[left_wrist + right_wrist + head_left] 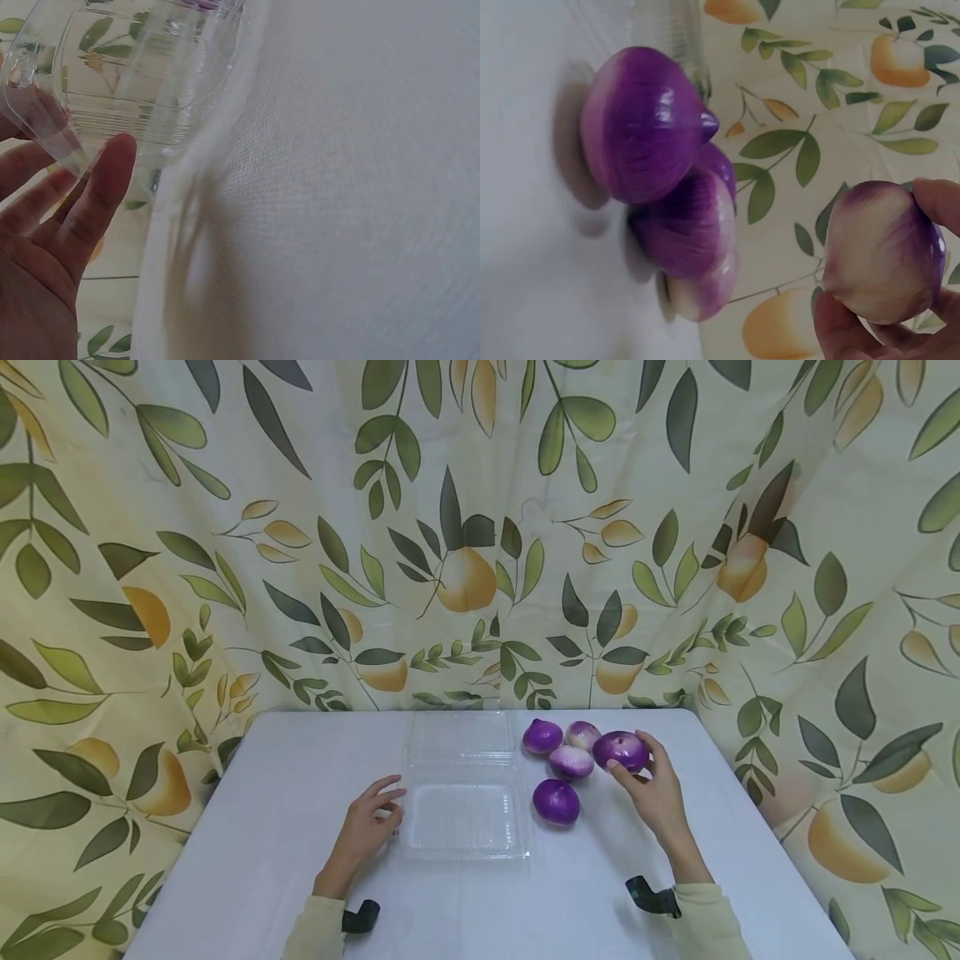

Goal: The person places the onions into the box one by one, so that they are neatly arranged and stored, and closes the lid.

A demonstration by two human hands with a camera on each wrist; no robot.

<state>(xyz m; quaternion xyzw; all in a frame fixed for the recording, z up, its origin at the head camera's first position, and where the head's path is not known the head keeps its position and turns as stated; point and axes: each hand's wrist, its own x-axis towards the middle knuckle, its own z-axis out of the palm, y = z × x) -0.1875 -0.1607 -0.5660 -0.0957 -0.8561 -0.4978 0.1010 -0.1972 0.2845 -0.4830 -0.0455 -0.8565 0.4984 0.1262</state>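
A purple onion is held between the thumb and fingers of my right hand, raised off the table. The right wrist view shows the pale side of this onion. Several more purple and whitish onions lie together just left of that hand, the nearest being a deep purple onion. A clear plastic clamshell box lies with its lid folded back, away from me. Beside the box's left edge is my left hand, fingers loosely bent. In the left wrist view its thumb appears at the clear plastic.
A white-covered table bears everything. Behind it and along both sides hangs a curtain printed with leaves and orange fruit. A dark wrist strap mount juts inward from the right sleeve, and another mount from the left.
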